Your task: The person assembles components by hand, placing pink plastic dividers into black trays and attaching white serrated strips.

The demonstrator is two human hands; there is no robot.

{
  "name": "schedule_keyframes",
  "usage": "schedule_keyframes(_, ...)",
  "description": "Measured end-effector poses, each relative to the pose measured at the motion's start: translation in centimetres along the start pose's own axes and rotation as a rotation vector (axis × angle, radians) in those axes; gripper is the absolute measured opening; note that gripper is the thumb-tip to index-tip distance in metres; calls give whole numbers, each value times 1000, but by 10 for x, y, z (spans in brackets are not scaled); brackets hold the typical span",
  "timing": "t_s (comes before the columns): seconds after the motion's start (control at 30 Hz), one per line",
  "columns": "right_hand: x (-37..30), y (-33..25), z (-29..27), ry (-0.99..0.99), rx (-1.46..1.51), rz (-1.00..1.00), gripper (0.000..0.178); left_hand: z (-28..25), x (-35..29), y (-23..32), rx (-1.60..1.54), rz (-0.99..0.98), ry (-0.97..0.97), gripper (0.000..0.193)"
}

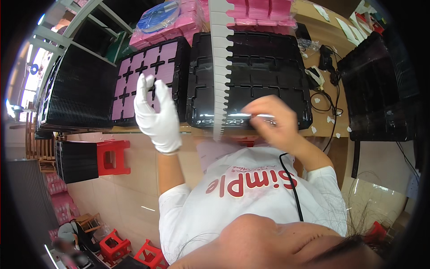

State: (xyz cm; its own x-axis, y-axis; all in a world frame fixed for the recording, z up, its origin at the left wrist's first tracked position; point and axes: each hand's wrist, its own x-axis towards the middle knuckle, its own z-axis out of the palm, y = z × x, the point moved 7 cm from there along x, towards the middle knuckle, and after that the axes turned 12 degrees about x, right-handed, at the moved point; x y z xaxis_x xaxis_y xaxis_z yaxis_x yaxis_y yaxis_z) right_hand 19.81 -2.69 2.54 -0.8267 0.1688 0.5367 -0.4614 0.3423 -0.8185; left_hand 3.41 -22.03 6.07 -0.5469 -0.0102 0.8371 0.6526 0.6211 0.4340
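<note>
My left hand (pixel 157 117), in a white glove, is raised over a black tray of pink blocks (pixel 168 54). Its thumb and fingers stand apart in a curve, and I see nothing between them. In front of me lies a second black tray (pixel 264 69) with moulded compartments. A long white strip (pixel 220 58) with one notched edge runs across that tray, from the far side to the table's near edge. Over the tray's near right part is my bare right hand (pixel 275 123), blurred by motion. Its fingers are bent, but whether they hold anything cannot be made out.
Stacked black trays (pixel 83 85) stand at the left, and more black trays (pixel 378 89) at the right. Pink packs and a bagged blue roll (pixel 156 15) sit at the back. A cable (pixel 333 101) and paper scraps lie on the table's right. Red stools (pixel 112 157) stand on the floor; a person sits far off at lower left.
</note>
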Motion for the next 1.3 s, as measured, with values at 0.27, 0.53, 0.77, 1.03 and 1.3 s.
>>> schedule_keyframes(0.27, 4, -1, 112, -87, -1, -267, 21, -19, -19, 41, -102, 45, 230, 70)
schedule_keyframes(0.53, -9, -24, 105, -270, 68, -344, 13, 54, -71, 38, -123, 200, -1300, 44)
schedule_keyframes(0.77, 22, 58, 43, -141, 190, 254, 42, 46, -44, 3, -861, -597, -847, 15)
schedule_keyframes(1.03, 6, 72, 73, -367, 360, 738, 21, 48, -34, 0, -1229, -884, -593, 34)
schedule_keyframes(1.3, 11, 83, 61, -198, 403, 701, 23, 68, -67, -23, -819, -648, -868, 13)
